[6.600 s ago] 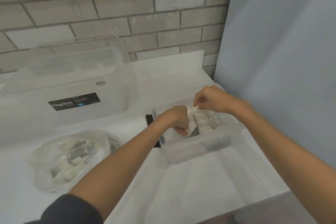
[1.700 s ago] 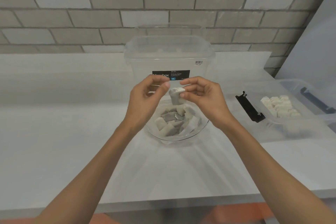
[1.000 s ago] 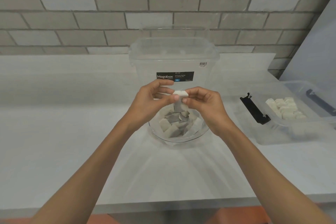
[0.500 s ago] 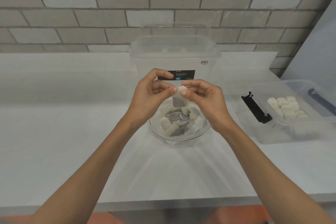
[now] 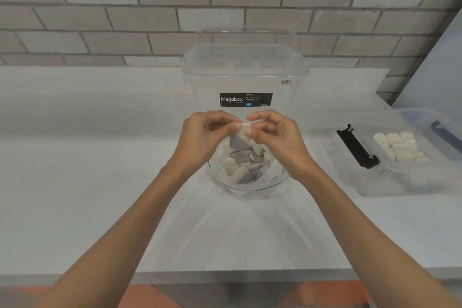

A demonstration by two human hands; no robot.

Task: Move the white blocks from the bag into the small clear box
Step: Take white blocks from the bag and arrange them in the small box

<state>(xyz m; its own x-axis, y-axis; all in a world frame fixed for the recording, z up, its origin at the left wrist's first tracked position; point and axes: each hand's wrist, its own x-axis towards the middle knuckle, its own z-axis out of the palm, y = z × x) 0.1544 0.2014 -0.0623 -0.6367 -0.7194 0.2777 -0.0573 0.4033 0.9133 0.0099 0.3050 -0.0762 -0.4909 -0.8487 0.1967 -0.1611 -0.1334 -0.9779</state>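
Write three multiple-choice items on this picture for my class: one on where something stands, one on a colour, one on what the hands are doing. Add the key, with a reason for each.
1. Where does the small clear box stand relative to the bag?
A. To its right
B. To its left
C. Behind it

2. What colour is the clip at the small clear box's end?
A. Red
B. Black
C. Yellow

3. What are the left hand and right hand doing?
A. Resting open, holding nothing
B. Both pinching one white block above the bag
C. Clenched in empty fists

Key:
1 A: the small clear box sits near the right edge of the view, and the bag is in the middle.
2 B: the clip shows black against the clear plastic.
3 B: fingertips of both hands meet on the white block over the bag's open mouth.
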